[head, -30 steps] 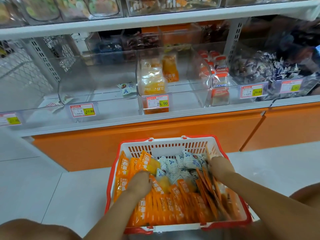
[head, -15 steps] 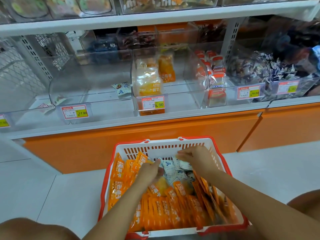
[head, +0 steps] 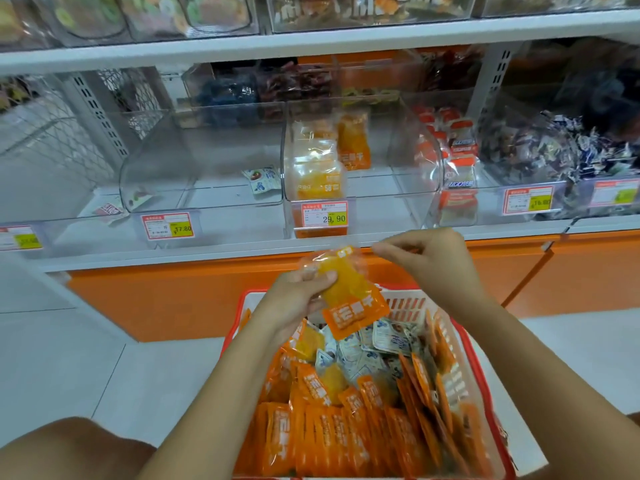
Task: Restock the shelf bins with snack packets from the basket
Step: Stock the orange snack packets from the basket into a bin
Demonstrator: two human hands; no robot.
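Left hand point(head: 298, 301) wraps thumb and curled fingers round one orange packet point(head: 349, 299), lifted above the far rim of the basket point(head: 462, 341), short of the shelf. Right hand point(head: 431, 261): fingers curled, tips just beside the packet's clear top corner; whether they pinch it cannot be told. Judgement: both hands are there to square the packet before it goes forward. Its label is white characters on an orange band, too blurred to read. The basket holds rows of basket packets point(head: 311, 438), same orange, stood on edge, plus small white-blue sachets point(head: 381, 341) at the far end. Likely target: the middle bin point(head: 398, 161), where matching packs point(head: 318, 174) stand at its left; one shows "58". Its price tag point(head: 325, 218) reads 29.90. The left bin point(head: 207, 161) holds a lone sachet point(head: 265, 178); its left tag point(head: 168, 227) reads 17.80.
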